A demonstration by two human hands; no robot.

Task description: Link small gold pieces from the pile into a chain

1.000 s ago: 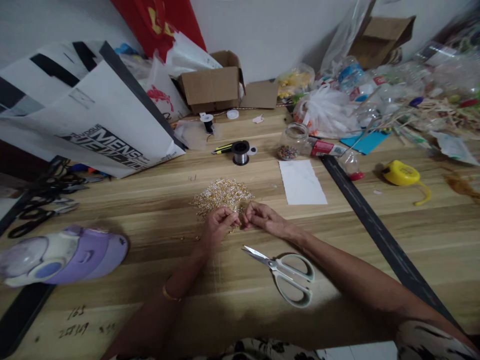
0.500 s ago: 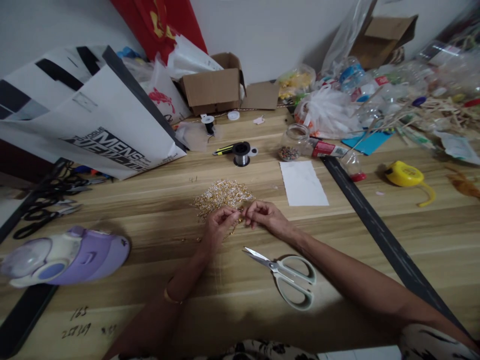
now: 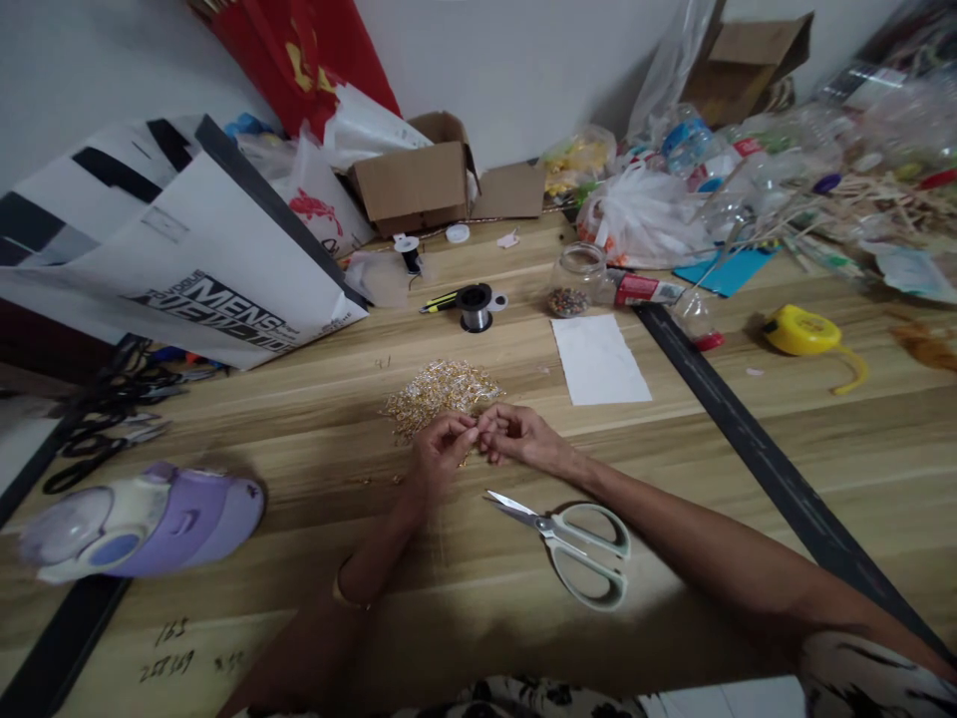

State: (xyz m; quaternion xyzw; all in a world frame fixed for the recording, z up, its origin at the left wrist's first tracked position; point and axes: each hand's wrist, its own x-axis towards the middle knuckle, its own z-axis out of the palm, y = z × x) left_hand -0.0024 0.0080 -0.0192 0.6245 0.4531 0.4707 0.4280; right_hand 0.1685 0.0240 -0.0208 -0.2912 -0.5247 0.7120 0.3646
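Note:
A heap of small gold beads and findings lies on the wooden table. Just in front of it my left hand and my right hand meet fingertip to fingertip, both pinched closed on something tiny from the heap that I cannot make out. A pair of pale-handled scissors lies open-bladed on the table below my right wrist, untouched.
A purple and white bottle lies at the left. A white shopping bag, cardboard box, wire spool, bead jar, white paper, yellow tape measure and plastic-bag clutter ring the back.
My hands have drawn slightly closer together at the heap's edge. The camera has shifted a little; nothing else on the table has moved.

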